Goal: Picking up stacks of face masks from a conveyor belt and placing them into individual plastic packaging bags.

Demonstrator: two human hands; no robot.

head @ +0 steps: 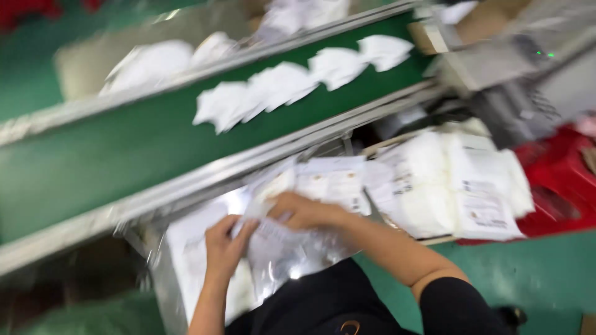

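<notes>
The frame is motion-blurred. My left hand (225, 243) and my right hand (305, 211) both grip a clear plastic bag (279, 248) with a white packet inside, held over a shiny metal work surface (162, 279) in front of me. The left hand pinches the bag's left edge, and the right hand holds its top. More white packets (332, 180) lie just beyond my hands. A green conveyor belt (124, 149) runs diagonally behind them and carries several white folded pieces (279, 87).
A stack of white bagged packets (456, 186) sits in a tray at the right. A red crate (559, 180) stands beyond it, beside a grey machine (528, 68). The floor (540, 273) is green. More white pieces (149, 62) lie behind the belt.
</notes>
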